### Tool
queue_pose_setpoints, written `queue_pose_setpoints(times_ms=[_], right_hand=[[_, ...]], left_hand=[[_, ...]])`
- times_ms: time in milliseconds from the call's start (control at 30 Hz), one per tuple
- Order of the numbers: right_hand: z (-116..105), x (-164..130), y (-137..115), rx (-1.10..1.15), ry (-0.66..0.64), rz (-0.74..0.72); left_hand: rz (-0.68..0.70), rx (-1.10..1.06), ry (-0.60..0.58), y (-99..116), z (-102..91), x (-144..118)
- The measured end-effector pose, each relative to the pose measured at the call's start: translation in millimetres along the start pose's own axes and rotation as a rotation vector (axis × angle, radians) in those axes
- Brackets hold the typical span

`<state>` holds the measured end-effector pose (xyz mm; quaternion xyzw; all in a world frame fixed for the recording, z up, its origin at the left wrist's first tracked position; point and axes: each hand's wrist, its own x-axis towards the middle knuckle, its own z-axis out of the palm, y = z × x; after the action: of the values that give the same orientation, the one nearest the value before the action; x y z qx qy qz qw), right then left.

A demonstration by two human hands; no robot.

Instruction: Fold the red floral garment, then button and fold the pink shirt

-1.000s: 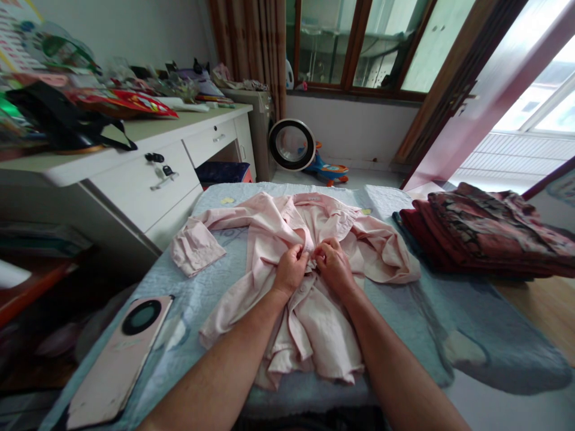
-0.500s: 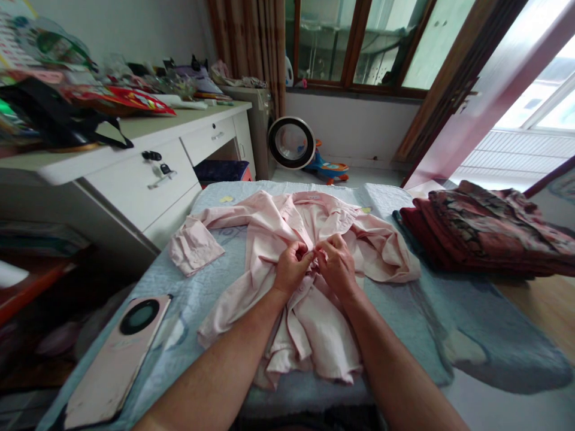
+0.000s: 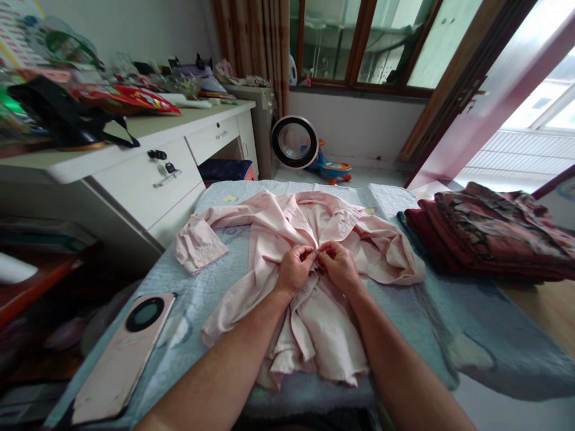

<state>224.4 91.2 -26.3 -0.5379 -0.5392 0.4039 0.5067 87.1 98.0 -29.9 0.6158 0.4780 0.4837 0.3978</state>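
A pale pink button-up shirt (image 3: 274, 239) lies spread out on a light blue quilted cover (image 3: 188, 305), its collar at the far side and its sleeves out to both sides. My left hand (image 3: 296, 268) pinches the front edge of the shirt near mid-chest. Right beside it, my right hand (image 3: 338, 266) pinches the opposite front edge, fingertips nearly touching those of the left. Whatever lies between the fingertips is too small and covered to make out. Below the hands the two front panels hang apart in folds.
A pink phone (image 3: 126, 359) lies at the left on the cover. Folded dark red and patterned cloths (image 3: 489, 233) are stacked at the right. A white desk (image 3: 148, 173) with cluttered top stands at the left. Behind are a washing machine's open round door (image 3: 294, 142) and a blue toy (image 3: 330, 167).
My fingers have shifted slightly at the shirt front, the right hand's fingers curling in closer to the left's. The whole view has moved a little; the shirt lies as before.
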Motion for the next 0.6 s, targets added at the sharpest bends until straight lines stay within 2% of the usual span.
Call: queue_pose_setpoints(times_ms=[167, 267, 400, 500, 600], right_hand=[[0.8, -0.2, -1.0, 0.063, -0.021, 0.026], [-0.2, -0.1, -1.5, 0.137, -0.035, 0.078], [-1.9, 0.2, -3.0, 0.203, -0.029, 0.151], [-1.3, 0.8, -3.5, 0.213, -0.018, 0.17], [0.7, 1.3, -2.2, 0.203, -0.007, 0.161]], left_hand=[[-0.084, -0.105, -0.033, -0.1, -0.7, -0.6], [-0.072, -0.112, -0.019, -0.8, -0.7, -1.2], [-0.103, -0.189, -0.058, -1.8, -1.1, -0.1], [-0.143, -0.208, -0.066, -1.2, -1.7, 2.4], [-0.125, -0.19, -0.076, -0.1, -1.9, 3.9]])
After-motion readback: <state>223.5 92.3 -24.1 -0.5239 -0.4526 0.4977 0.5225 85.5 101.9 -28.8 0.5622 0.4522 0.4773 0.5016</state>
